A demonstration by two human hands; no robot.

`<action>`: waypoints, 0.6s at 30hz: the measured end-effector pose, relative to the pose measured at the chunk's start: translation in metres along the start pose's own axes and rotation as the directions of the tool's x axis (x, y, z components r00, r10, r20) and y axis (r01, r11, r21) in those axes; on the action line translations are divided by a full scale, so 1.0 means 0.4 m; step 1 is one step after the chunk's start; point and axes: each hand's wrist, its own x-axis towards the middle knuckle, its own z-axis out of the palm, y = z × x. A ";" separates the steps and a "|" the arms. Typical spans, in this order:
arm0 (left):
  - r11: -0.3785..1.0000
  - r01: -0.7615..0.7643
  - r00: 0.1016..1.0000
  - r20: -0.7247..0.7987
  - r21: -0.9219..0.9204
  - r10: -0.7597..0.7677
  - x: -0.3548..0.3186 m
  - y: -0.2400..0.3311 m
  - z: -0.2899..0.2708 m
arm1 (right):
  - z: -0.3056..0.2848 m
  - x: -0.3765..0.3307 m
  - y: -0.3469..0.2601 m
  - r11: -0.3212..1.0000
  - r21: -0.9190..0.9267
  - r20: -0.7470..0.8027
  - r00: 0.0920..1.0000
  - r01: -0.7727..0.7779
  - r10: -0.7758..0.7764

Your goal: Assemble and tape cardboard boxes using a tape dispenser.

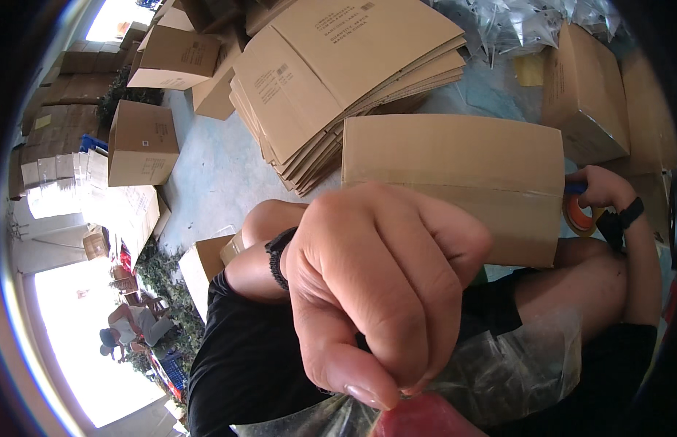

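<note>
Head view suggests partial progress: the box (455, 156) at 2 o'clock looks closed, cartons (294, 95) at 12 lie unfolded, while the left hand (386, 291) pinches seemingly clear plastic (531, 364) toward 4 and the right hand (606, 189) grips a tape dispenser (584, 218) at 3.

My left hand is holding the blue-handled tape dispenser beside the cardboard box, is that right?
Not quite: the head view shows your right hand, not your left, holding the blue-handled tape dispenser beside the cardboard box.

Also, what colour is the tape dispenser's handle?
The handle is blue, best seen in the head view.
</note>
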 end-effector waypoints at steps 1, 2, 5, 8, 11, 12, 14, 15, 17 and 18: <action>1.000 -0.011 1.000 0.015 -0.001 0.011 -0.002 0.000 0.002 | 0.001 0.005 0.003 1.000 -0.003 -0.006 1.000 0.017 -0.017; 1.000 -0.022 0.999 0.029 -0.001 0.022 -0.004 0.000 0.004 | 0.000 0.008 0.003 0.999 -0.006 -0.012 0.999 0.035 -0.035; 1.000 -0.004 0.999 0.051 0.029 0.002 -0.010 -0.010 0.001 | -0.006 0.012 -0.009 1.000 0.006 0.009 1.000 0.013 -0.013; 0.997 0.030 0.996 0.082 -0.069 -0.025 -0.017 -0.029 -0.012 | 0.005 -0.015 0.010 1.000 0.006 -0.015 1.000 -0.003 0.003; 0.989 0.146 0.989 0.030 -0.041 -0.144 -0.023 0.014 0.024 | 0.025 0.019 0.044 0.998 -0.003 -0.044 0.997 0.069 -0.069; 0.989 0.145 0.983 -0.114 -0.009 -0.145 -0.023 0.032 0.046 | 0.029 -0.010 0.055 1.000 0.003 -0.038 0.999 0.024 -0.024; 0.982 0.173 0.950 -0.278 0.078 -0.145 -0.012 0.059 0.061 | 0.015 0.015 0.031 0.995 -0.006 -0.050 0.994 0.096 -0.097; 0.978 0.026 0.996 -0.092 0.206 -0.007 0.000 0.061 0.044 | 0.002 0.024 0.018 0.998 -0.024 -0.014 0.998 0.062 -0.062; 0.953 -0.076 0.990 0.137 0.295 0.037 0.005 0.109 0.021 | 0.012 0.017 0.033 0.999 -0.019 -0.004 0.999 0.033 -0.033; 0.938 0.004 0.985 0.159 0.347 -0.063 0.005 0.146 0.031 | 0.014 0.029 0.040 0.998 -0.022 -0.003 0.998 0.061 -0.061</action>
